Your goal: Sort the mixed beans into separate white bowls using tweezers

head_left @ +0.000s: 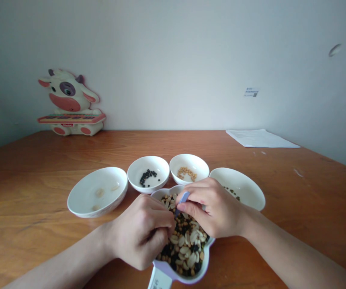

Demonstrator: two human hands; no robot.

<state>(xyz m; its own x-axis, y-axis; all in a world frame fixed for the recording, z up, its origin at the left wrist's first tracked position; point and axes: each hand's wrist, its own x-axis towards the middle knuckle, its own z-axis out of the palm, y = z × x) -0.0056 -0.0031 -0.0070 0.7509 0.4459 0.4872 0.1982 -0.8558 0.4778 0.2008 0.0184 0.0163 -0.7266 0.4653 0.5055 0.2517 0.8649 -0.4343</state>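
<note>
A lobed white-and-lavender container (201,273) sits at the near middle, full of mixed peanuts, yellow beans and black beans. My right hand (213,208) is closed over its right side, pinching a thin light-purple plastic tool (184,197) whose lower end points down into the mix. Over the container's left side, my left hand (145,230) is closed, and its fingertips hide whatever they may hold. Just behind stand a white bowl of black beans (148,178) and a white bowl of yellow beans (187,174).
To the left is a larger white bowl (82,196) with a few pale pieces. A white bowl (251,190) with small greenish beans stands right, partly behind my right hand. A cow-shaped toy keyboard (70,104) and paper sheets (263,138) lie farther back by the wall.
</note>
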